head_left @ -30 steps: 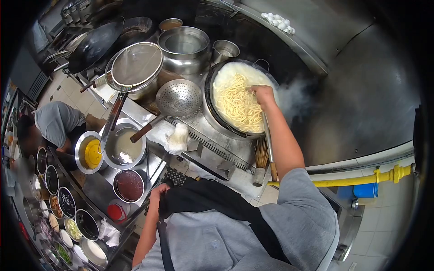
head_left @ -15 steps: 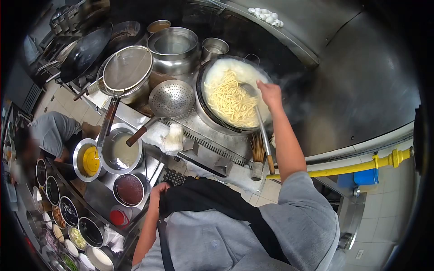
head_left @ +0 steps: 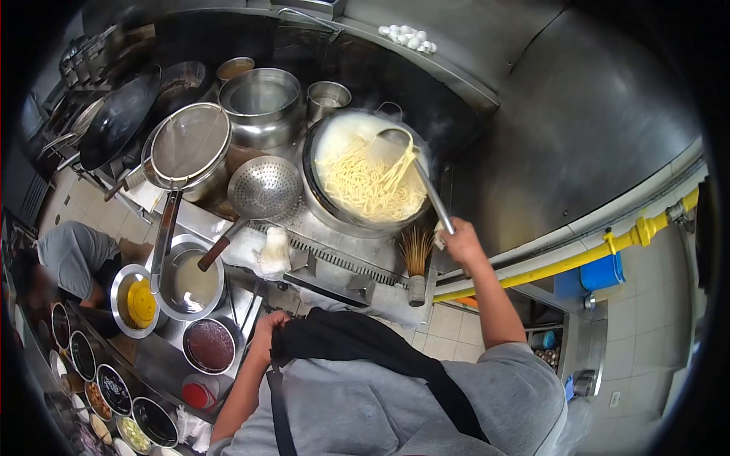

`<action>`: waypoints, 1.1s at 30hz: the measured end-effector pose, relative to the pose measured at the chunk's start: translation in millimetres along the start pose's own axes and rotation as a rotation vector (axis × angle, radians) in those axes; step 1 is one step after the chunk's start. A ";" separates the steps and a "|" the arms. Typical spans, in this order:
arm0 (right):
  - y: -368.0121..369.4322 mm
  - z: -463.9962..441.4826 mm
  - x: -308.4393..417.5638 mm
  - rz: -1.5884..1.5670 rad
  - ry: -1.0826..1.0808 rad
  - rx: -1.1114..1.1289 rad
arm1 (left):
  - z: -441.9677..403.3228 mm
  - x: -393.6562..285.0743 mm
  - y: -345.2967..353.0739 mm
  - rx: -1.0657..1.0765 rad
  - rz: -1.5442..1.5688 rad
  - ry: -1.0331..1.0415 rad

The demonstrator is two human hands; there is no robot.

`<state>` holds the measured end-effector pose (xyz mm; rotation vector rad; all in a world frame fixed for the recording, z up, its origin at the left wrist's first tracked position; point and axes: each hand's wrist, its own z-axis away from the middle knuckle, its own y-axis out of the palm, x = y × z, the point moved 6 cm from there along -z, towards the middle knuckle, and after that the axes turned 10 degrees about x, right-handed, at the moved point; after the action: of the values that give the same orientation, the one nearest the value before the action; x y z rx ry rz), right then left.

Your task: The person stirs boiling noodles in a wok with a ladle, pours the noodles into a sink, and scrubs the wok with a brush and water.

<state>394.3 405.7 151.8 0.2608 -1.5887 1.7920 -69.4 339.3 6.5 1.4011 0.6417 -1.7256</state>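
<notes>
My right hand (head_left: 462,243) is wrapped round the handle of a long metal ladle (head_left: 432,186), to the lower right of the wok. The ladle's bowl is raised over the noodles, with some strands hanging from its edge. Pale noodles (head_left: 365,182) lie in cloudy, foamy liquid in the round wok (head_left: 323,215). My left hand (head_left: 271,323) is by the black apron (head_left: 327,338) at my waist, its fingers curled against the cloth; what they hold, if anything, is hidden. A bamboo brush (head_left: 416,266) stands just below the wok.
Left of the wok are a perforated strainer (head_left: 265,188), a mesh sieve (head_left: 190,144) and a steel pot (head_left: 262,125). Bowls of yellow liquid (head_left: 141,302) and red sauce (head_left: 208,346) stand lower left, near a bent-over person (head_left: 72,254). A yellow pipe (head_left: 547,266) runs at right.
My right hand has left the noodles and moved down to the ladle's handle. The ladle's bowl has been lifted with noodles trailing. The view has shifted, and my left hand stays at the apron.
</notes>
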 end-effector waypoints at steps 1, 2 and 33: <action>-16.5 2.6 14.2 0.024 -0.014 -0.024 | -1.1 4.1 0.8 0.007 0.031 -0.018; -32.5 2.4 30.7 0.049 -0.027 -0.047 | -2.2 8.0 1.6 0.013 0.063 -0.037; 50.4 38.7 27.6 -0.282 0.189 0.454 | -5.1 -7.5 5.5 0.028 0.002 0.062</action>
<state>331.4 380.8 136.9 0.4848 -0.9491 1.8689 -61.5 342.3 12.9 1.4786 0.6517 -1.7008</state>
